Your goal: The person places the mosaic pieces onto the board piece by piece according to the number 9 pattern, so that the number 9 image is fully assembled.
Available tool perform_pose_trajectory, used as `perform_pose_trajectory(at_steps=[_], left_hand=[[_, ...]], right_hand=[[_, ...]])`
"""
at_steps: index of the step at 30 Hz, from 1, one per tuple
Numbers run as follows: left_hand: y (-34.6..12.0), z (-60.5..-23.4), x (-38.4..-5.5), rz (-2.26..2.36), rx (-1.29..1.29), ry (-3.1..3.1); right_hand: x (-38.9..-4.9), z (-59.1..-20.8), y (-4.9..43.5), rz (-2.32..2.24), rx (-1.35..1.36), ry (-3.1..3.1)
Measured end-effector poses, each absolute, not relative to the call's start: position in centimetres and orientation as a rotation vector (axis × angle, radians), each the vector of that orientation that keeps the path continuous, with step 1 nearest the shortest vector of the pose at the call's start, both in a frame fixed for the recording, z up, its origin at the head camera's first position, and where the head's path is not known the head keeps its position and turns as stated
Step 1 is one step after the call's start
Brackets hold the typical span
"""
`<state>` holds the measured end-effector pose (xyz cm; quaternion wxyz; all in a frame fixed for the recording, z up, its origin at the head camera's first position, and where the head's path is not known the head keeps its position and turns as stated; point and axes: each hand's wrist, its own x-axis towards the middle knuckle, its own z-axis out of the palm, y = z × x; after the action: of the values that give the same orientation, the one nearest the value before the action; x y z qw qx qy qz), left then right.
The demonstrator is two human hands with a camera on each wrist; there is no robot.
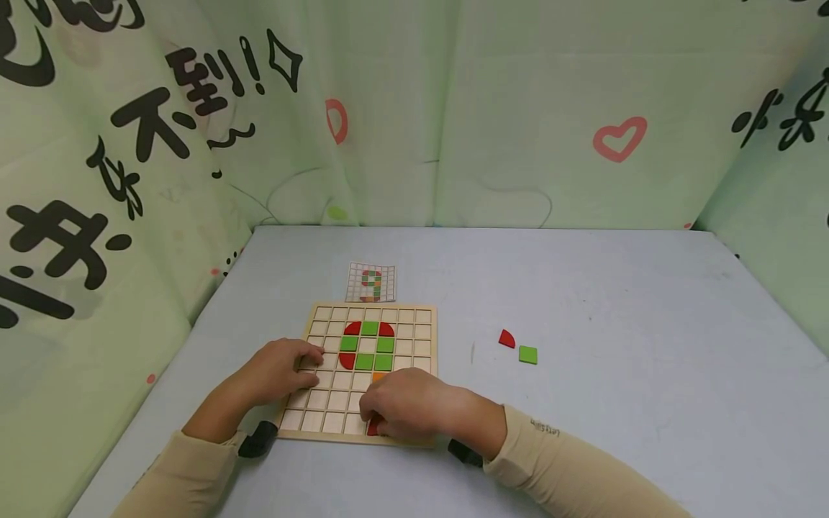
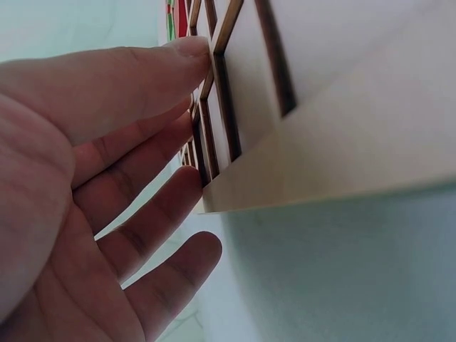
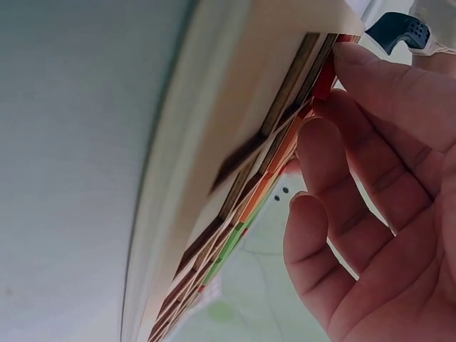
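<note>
A wooden grid board (image 1: 324,421) lies on the table, holding red quarter-circle pieces (image 1: 347,360), green square pieces (image 1: 365,361) and a partly covered orange piece (image 1: 378,376). My right hand (image 1: 411,403) bends over the lower right of the board. Its thumb and index finger pinch a red piece (image 3: 325,77) at the bottom row; the fingers cover much of its shape. At the board's left side, my left hand (image 1: 275,370) touches the edge with loosely extended fingers (image 2: 160,214), its thumb over the grid.
Behind the board lies a small pattern card (image 1: 371,282) showing a coloured figure on a grid. Right of the board, a loose red quarter-circle (image 1: 507,339) and a green square (image 1: 527,355) lie on the table (image 1: 615,374). A printed curtain (image 1: 518,108) surrounds the back and sides.
</note>
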<state>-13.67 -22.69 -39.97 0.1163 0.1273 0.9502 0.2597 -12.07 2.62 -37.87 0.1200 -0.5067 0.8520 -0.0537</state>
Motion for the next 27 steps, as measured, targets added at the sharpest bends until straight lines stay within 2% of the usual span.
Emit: perform_pose_trajectory(at_steps=[27], left_hand=[[-22.71,-39.78,-13.57,0.750,0.399,2.789]], right_hand=[[-11.84,-38.07,2.58,-0.209,-1.500,2.507]])
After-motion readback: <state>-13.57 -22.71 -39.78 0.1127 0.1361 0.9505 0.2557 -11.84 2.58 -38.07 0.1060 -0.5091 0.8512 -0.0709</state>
